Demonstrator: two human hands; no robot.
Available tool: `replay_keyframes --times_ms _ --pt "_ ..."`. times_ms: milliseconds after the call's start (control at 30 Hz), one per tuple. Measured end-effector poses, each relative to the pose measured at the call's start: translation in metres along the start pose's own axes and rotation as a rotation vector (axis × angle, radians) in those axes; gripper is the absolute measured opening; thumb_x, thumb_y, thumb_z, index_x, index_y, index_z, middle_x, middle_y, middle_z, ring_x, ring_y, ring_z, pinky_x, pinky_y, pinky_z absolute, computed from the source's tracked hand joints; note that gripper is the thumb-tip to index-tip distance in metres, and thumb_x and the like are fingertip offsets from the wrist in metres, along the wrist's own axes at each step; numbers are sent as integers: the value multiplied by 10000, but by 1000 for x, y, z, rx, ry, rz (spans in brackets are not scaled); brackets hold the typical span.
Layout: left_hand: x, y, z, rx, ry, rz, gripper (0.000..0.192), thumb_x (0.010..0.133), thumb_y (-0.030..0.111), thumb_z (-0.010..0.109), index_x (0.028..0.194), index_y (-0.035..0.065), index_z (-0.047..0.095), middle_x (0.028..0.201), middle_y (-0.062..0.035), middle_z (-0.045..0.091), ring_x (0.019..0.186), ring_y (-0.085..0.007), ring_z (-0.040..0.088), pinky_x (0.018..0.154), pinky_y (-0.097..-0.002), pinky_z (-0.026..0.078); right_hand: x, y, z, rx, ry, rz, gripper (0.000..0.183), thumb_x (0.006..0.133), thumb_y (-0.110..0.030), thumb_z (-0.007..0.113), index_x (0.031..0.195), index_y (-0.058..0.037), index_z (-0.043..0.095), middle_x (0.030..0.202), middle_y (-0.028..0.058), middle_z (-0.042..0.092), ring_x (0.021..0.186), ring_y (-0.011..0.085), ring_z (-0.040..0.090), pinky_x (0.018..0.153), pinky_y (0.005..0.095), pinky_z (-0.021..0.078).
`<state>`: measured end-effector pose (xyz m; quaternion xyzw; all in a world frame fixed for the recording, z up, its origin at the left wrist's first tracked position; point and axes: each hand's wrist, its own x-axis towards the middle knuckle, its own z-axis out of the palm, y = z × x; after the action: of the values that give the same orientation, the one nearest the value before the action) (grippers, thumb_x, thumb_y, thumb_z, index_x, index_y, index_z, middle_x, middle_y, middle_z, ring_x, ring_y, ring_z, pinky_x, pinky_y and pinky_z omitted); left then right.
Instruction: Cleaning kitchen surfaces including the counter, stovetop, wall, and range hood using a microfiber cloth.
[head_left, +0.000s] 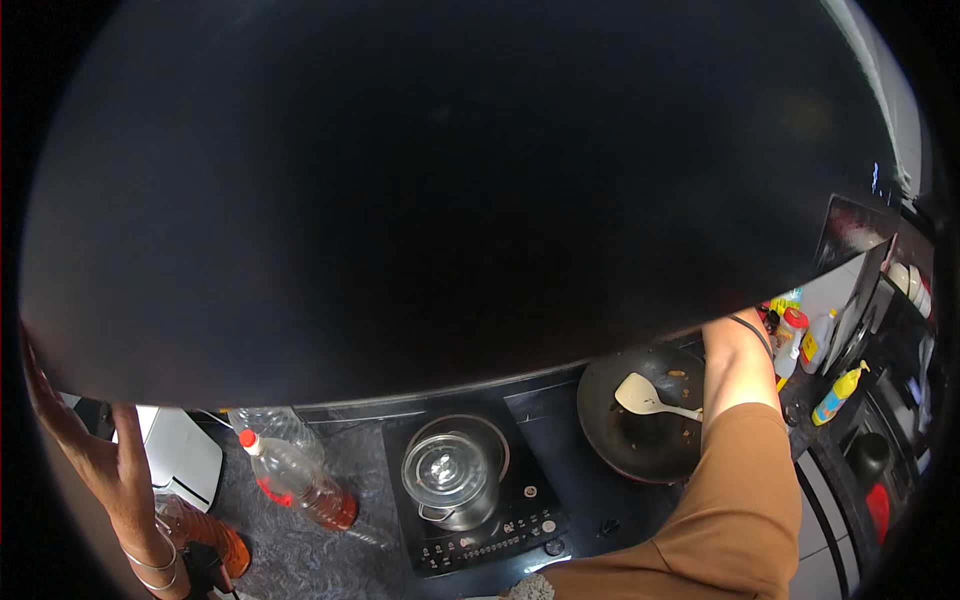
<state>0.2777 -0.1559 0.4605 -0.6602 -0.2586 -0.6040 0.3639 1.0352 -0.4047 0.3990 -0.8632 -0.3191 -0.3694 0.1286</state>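
Note:
A large glossy black panel, seemingly a range hood (420, 225), fills most of the upper view. My left hand (97, 457) is raised at its lower left edge, thumb and fingers spread, with bangles at the wrist; the fingertips are partly hidden. My right arm, in a brown sleeve, reaches up past the wok (637, 457), and the hand itself is out of view behind the panel. Inside the wok lie a cream spatula (637, 394) and a few food scraps. Left of it, a steel pot (469, 506) with a glass lid (444, 471) stands on an induction cooktop (517, 529).
Plastic bottles, one red-capped (289, 469) and one holding orange liquid (225, 544), stand on the dark counter (277, 555) near a white appliance (180, 454). At right are a red-lidded jar (793, 322), a yellow squeeze bottle (838, 394) and stacked bowls (907, 285).

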Motion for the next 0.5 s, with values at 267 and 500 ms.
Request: replay_keyframes --times_ms 267,500 --pt "8 12 -6 -16 -35 72 784 826 278 621 1426 109 147 1470 -165 161 1361 -317 163 1102 -464 157 2 83 20 113 -26 220 558 808 -351 488 1318 -135 419 1283 212 465 1200 443 384 1046 480 247" --pt "10 22 -8 -111 -10 77 753 825 167 620 1411 39 166 1460 -189 179 1360 -300 164 1109 -421 132 34 71 95 47 527 221 507 753 -277 545 1184 -11 518 1176 301 506 1123 441 447 928 508 371"
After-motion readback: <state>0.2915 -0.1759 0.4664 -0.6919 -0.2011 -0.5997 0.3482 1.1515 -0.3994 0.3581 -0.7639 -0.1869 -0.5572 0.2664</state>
